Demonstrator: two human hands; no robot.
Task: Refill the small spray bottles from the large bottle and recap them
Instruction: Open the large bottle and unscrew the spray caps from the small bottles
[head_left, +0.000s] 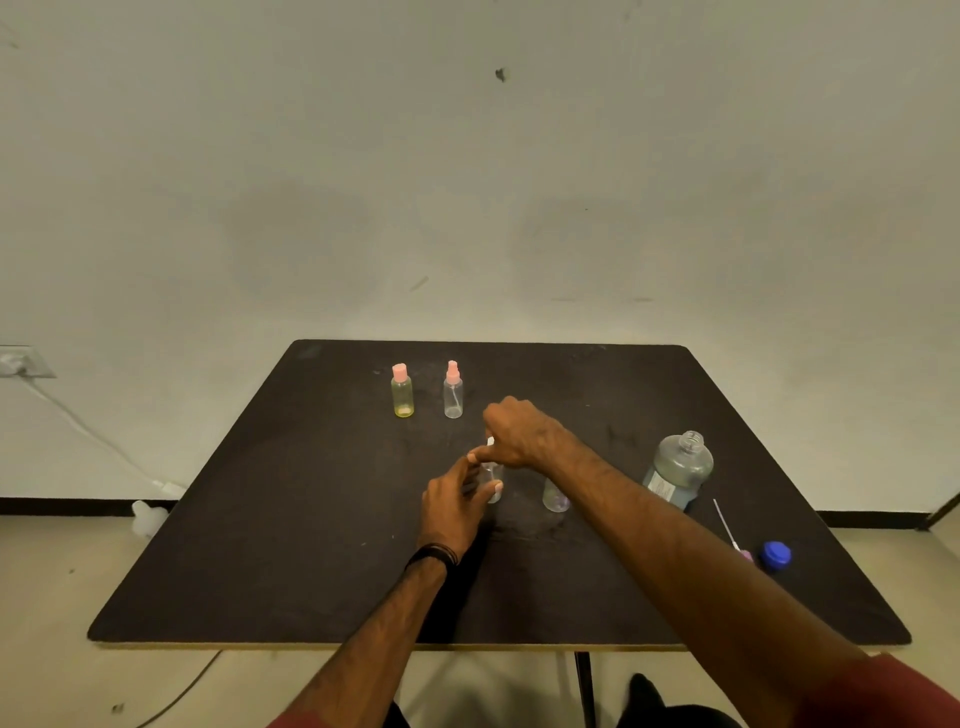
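- While the head view takes in a dark, matte, slightly scuffed table (311, 545) with rounded corners, a small clear plastic spray bottle (493, 480) stands upright near the table's middle, between the person's two hands.
- The left hand (454, 506) wraps its fingers and thumb round the body of this bottle from the near side, a dark band on its wrist.
- The right hand (519, 431) reaches over from the right and pinches a white spray top (490, 441) at the bottle's neck; whether the top is seated or loose cannot be told.
- Just right of the held bottle, partly behind the right forearm, stands a second clear small bottle (555, 499) with no cap visible.
- Toward the table's far edge stand two capped cylinders side by side: a yellow-tinted bottle (402, 392) with a pink cap and a clear bottle (453, 392) with a pink spray head.
- On the table's right side the large bottle (678, 470) stands, round-shouldered, translucent, threaded neck open, with bluish liquid and a pale label.
- Nearer the table's right front edge lie a blue ribbed cap (775, 555) and, just left of it, a thin dip tube with a pink spray head (732, 535).
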